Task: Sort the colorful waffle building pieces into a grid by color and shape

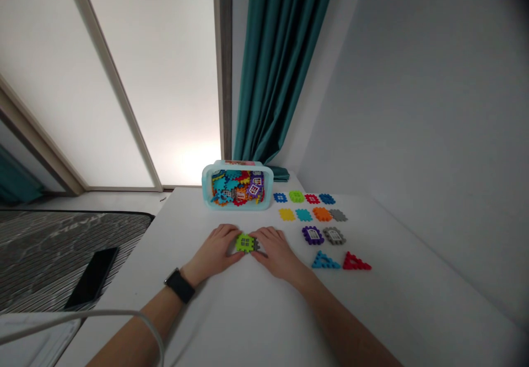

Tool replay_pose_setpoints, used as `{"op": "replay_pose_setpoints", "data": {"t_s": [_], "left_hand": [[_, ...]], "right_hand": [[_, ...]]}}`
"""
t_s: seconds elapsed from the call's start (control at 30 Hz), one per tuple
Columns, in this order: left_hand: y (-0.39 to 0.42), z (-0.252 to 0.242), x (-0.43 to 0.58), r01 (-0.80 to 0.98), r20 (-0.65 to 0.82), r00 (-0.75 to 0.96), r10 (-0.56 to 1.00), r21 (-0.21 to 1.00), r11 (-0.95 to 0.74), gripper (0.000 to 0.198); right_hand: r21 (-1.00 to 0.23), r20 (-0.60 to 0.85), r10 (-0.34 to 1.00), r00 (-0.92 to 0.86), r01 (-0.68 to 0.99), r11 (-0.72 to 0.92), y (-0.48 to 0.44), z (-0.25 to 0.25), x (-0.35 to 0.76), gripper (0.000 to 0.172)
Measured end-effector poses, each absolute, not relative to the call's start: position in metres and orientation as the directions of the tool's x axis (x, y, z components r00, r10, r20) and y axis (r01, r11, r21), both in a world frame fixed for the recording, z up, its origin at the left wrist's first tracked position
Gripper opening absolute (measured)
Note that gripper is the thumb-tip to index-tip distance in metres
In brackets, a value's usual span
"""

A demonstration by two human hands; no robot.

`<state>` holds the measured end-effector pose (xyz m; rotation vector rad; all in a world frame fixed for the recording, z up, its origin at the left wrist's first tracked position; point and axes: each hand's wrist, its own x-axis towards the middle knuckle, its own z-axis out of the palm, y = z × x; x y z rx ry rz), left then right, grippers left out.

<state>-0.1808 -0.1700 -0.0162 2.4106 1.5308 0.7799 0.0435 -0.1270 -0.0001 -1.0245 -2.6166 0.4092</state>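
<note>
Lime-green window tile point(244, 242) lying flat on the white table point(248, 312), just in front of the light blue bin point(237, 208). Pinched at its left edge by the left hand point(217, 248), fingers bunched together and curled in toward it. Same deal on the other side: right hand point(275, 251) with fingers close together, tips gripping a small grey piece point(256, 244) butted right up against the green tile. Clicked together or just touching? Can't tell from here.

Black watch point(179, 285) on the left wrist, further out in front of the bin. Bin itself stuffed with mixed colourful tiles.

Right of the bin, all laid out in neat rows: two lines of small square tiles, then a purple window tile point(313, 235) beside a grey window tile point(334, 236), then a blue triangle point(325, 261) and a red triangle point(356, 262) furthest from it.

Well left of the bin and off the table, a black phone point(93, 284) on a striped mat point(49, 246).
</note>
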Motion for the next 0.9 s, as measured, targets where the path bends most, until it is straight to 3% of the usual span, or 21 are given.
{"op": "replay_pose_setpoints", "data": {"t_s": [0.3, 0.5, 0.63, 0.9], "left_hand": [[-0.168, -0.016, -0.183, 0.747, 0.434, 0.216, 0.874, 0.503, -0.435, 0.044], [-0.170, -0.012, -0.182, 0.695, 0.573, 0.160, 0.803, 0.513, -0.504, 0.045], [-0.173, -0.009, -0.179, 0.686, 0.613, 0.175, 0.770, 0.486, -0.542, 0.047], [-0.179, -0.005, -0.170, 0.687, 0.648, 0.194, 0.737, 0.446, -0.573, 0.050]], "right_hand": [[-0.490, 0.241, 0.692, -0.681, 0.530, 0.692, -0.131, -0.010, 0.052, 0.049], [-0.710, 0.378, 0.769, -0.516, 0.372, 0.598, -0.134, -0.011, 0.044, 0.038], [-0.861, 0.347, 0.841, -0.414, 0.214, 0.460, -0.134, -0.008, 0.041, 0.038], [-0.932, 0.276, 0.879, -0.390, 0.116, 0.344, -0.134, -0.007, 0.040, 0.023]]}}
